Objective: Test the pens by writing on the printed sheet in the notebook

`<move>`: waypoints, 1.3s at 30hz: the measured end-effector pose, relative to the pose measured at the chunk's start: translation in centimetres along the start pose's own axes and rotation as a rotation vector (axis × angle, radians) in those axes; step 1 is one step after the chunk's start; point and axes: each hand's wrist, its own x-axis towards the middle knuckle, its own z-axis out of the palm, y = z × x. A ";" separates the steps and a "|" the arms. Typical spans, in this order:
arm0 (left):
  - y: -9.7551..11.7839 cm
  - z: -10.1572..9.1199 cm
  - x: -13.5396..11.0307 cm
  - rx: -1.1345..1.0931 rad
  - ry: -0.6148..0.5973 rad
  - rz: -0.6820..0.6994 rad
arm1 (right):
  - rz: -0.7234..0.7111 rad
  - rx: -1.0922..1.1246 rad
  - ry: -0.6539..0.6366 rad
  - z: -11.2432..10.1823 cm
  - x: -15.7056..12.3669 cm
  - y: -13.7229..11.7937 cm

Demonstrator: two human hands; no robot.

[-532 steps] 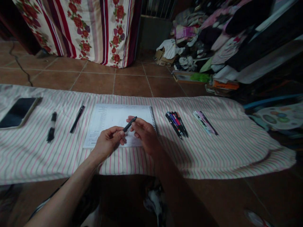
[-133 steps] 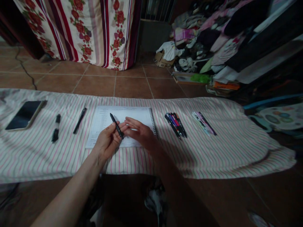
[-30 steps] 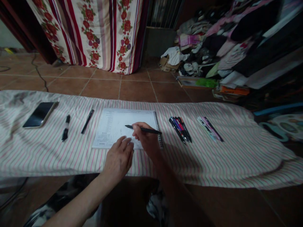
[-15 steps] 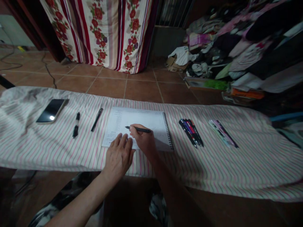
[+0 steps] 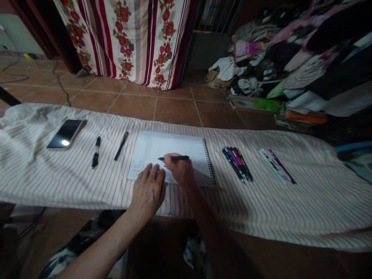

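Note:
A spiral notebook [image 5: 177, 142] lies open on the striped cloth, its wire binding along the right side and rows of writing on the left of the page. My right hand [image 5: 180, 169] is closed round a black pen [image 5: 178, 157], whose tip points left, at or just above the paper. Flat across the notebook's lower edge rests my left hand [image 5: 149, 186], fingers stretched out and holding nothing. To the left of the notebook lie a black pen with a cap [image 5: 121, 146] and a black pen with a pale band [image 5: 96, 152].
A smartphone [image 5: 66, 134] lies at the left on the striped cloth [image 5: 279, 209]. Right of the notebook are a bunch of dark pens [image 5: 237, 164] and several pastel pens [image 5: 277, 166]. Beyond the tiled floor hang a flowered curtain [image 5: 139, 42] and heaped clothes [image 5: 302, 66].
My right hand and the pen have shifted slightly right over the page, and the pen lies a little flatter. My left hand stays on the notebook. The whole view has moved slightly.

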 end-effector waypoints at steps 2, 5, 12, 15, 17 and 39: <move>0.0 0.0 0.0 0.000 -0.005 0.001 | -0.037 -0.011 0.041 0.0 0.0 0.1; 0.1 -0.1 0.1 0.009 -0.012 -0.004 | -0.115 0.033 0.169 -0.1 0.0 0.2; 0.2 -0.2 0.1 0.031 -0.012 -0.005 | -0.078 0.158 0.211 -1.0 0.1 -0.8; 0.3 -0.4 0.2 0.036 -0.014 -0.006 | -0.070 0.131 0.202 -1.5 0.0 -1.1; 0.3 -0.4 0.2 0.037 -0.016 -0.004 | -0.055 0.120 0.199 -1.9 0.0 -1.1; 0.4 -0.6 0.4 0.066 0.004 0.029 | -0.056 -0.159 0.592 -13.2 -0.1 2.6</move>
